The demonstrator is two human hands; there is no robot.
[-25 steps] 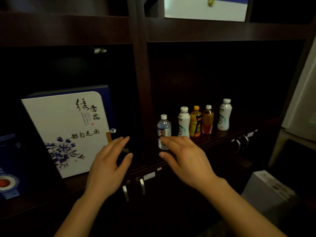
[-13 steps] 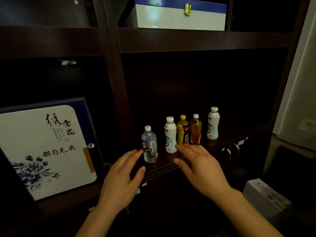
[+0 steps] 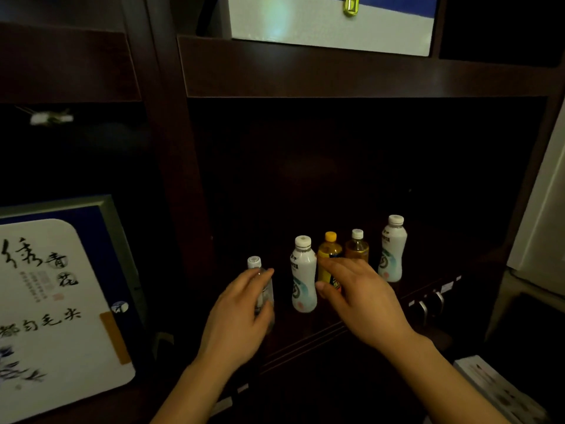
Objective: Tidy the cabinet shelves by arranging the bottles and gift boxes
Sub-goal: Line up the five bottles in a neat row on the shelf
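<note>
Five bottles standing upright in the lower middle of the frame, long axes vertical, caps up, in a row that climbs from lower left to upper right along the dark cabinet shelf (image 3: 360, 319). At the left end, clear water bottle (image 3: 256, 266) with a white cap. Next, apart from it, white milk bottle (image 3: 303, 275), label printing facing the camera. Then yellow-capped bottle (image 3: 329, 250) and amber tea bottle (image 3: 357, 247) just beside each other, lower halves hidden behind the right hand. At the right end, second white bottle (image 3: 393, 249), well clear of both hands.

Left hand (image 3: 238, 319) at lower centre, fingers curled loosely around the water bottle from the left and front, thumb on its right side; whether firmly clasped or only cupped, cannot tell, the bottle body mostly covered and blurred. Right hand (image 3: 363, 301) right of it, fingers lightly spread and pointing up-left, fingertips in front of the yellow-capped bottle and close to the milk bottle; holding nothing, contact with either bottle impossible to tell.

In the left compartment, at the lower left of the frame, large gift box (image 3: 58, 307), blue-edged, white face with black calligraphy and blue flowers, leaning back with its long axis roughly upright and its face toward the camera. At the top of the frame, on the shelf above, white and blue box (image 3: 330, 26) with a gold clasp, lying flat with its long axis left to right. Metal drawer handles (image 3: 431, 302) below the shelf edge at the right. Pale carton (image 3: 501, 390) at the lower right corner.
</note>
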